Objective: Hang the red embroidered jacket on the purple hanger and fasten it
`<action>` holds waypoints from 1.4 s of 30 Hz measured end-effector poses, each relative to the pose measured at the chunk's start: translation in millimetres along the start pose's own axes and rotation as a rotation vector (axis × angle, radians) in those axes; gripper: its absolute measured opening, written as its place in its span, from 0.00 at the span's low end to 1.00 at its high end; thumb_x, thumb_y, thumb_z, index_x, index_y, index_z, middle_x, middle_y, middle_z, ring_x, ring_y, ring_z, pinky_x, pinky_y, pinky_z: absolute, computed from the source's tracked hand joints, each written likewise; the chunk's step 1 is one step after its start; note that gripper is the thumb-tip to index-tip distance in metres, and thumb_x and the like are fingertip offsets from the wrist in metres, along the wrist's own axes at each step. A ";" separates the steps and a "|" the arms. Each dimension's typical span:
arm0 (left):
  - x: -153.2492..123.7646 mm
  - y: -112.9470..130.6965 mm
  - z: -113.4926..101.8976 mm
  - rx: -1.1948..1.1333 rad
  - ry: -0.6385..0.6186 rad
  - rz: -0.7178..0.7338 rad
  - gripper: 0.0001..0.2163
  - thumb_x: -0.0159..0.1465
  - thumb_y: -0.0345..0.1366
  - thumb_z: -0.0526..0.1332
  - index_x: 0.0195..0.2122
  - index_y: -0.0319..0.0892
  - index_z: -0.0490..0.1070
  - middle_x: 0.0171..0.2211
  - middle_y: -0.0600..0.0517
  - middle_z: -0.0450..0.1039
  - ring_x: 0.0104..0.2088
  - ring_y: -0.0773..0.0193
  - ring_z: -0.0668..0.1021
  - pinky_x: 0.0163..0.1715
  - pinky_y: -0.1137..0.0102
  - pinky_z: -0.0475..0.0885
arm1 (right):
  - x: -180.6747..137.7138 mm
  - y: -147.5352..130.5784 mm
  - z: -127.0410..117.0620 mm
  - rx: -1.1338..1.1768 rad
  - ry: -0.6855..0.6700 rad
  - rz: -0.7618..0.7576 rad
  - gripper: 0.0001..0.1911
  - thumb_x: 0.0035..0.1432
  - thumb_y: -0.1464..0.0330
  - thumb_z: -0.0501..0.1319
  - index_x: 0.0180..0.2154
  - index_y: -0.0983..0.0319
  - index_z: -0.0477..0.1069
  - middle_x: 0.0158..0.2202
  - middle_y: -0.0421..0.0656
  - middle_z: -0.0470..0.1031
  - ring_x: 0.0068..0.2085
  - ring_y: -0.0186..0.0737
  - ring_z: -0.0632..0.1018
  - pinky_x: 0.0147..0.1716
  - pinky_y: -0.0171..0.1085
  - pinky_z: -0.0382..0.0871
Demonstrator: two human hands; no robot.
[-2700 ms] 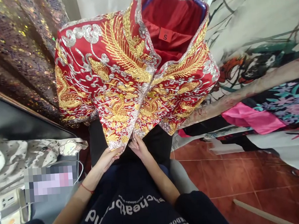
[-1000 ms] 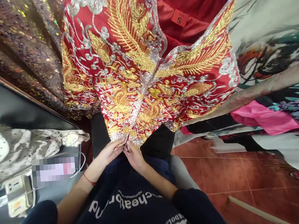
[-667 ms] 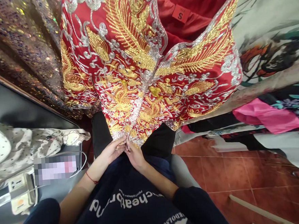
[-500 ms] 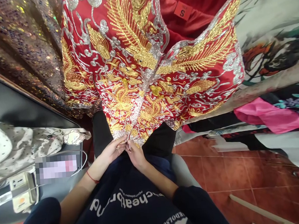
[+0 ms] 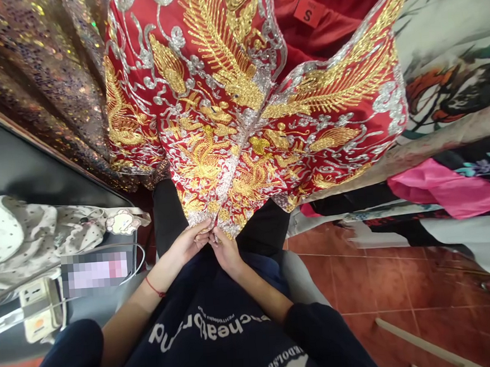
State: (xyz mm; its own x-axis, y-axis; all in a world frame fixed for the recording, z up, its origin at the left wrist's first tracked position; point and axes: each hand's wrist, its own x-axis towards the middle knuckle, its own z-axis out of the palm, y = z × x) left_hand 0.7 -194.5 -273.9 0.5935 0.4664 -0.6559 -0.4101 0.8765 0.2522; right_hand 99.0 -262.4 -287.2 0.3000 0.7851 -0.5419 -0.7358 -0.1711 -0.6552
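Observation:
A red jacket (image 5: 239, 105) thick with gold and silver embroidery hangs in front of me, its red lining and an "S" size tag (image 5: 308, 12) showing at the top. My left hand (image 5: 189, 242) pinches the bottom hem of the left front panel. Touching it, my right hand (image 5: 225, 249) pinches the hem of the right panel at the centre opening. Both hands' fingers are closed on the jacket's lower edge, fingertips nearly meeting.
Sequined brown-gold fabric (image 5: 39, 69) hangs at left above a dark table (image 5: 18, 177) holding a dotted cloth (image 5: 26, 232), a power strip (image 5: 38, 315) and a cable. Printed floral garments (image 5: 451, 79) and a pink one (image 5: 442, 189) hang at right. Red floor tiles (image 5: 395, 290) lie below.
My hands have come together at the jacket's bottom hem, from slightly apart to touching. The view has drawn closer to the jacket, which now fills more of the upper frame.

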 end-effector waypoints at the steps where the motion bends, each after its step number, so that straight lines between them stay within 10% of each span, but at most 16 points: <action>1: -0.5 -0.4 -0.2 0.010 -0.001 0.007 0.15 0.44 0.30 0.79 0.24 0.35 0.72 0.16 0.62 0.58 0.17 0.80 0.59 0.17 0.82 0.58 | -0.2 -0.4 0.2 -0.008 -0.004 -0.006 0.21 0.39 0.58 0.76 0.27 0.59 0.68 0.22 0.33 0.63 0.25 0.29 0.61 0.24 0.33 0.55; 23: 3.4 -22.1 10.4 0.450 0.140 0.522 0.21 0.52 0.47 0.75 0.19 0.39 0.67 0.17 0.57 0.63 0.18 0.74 0.62 0.20 0.74 0.56 | 25.0 -11.4 2.0 -0.175 0.116 -0.202 0.26 0.40 0.51 0.75 0.26 0.58 0.62 0.19 0.30 0.62 0.22 0.28 0.61 0.24 0.34 0.55; 32: 26.3 -30.1 -7.0 0.472 0.235 0.331 0.25 0.43 0.53 0.78 0.18 0.38 0.68 0.14 0.58 0.63 0.16 0.75 0.62 0.16 0.75 0.55 | 36.6 -27.8 -41.5 -0.596 -0.442 0.628 0.49 0.39 0.23 0.45 0.22 0.62 0.71 0.17 0.43 0.72 0.17 0.32 0.71 0.18 0.31 0.52; 42: 36.5 -26.8 -5.9 0.358 0.212 0.342 0.26 0.48 0.48 0.78 0.46 0.41 0.81 0.51 0.44 0.81 0.50 0.56 0.81 0.50 0.66 0.76 | 13.5 -77.9 -42.7 -0.671 -0.775 0.208 0.29 0.63 0.45 0.56 0.36 0.63 0.81 0.22 0.41 0.78 0.23 0.33 0.77 0.24 0.31 0.58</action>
State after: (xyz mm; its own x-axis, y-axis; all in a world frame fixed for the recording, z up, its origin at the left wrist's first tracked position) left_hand 29.3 -201.6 -308.8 0.2998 0.7307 -0.6134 -0.2717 0.6817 0.6793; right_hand 186.3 -263.9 -266.0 -0.4399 0.8281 -0.3474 -0.1688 -0.4562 -0.8737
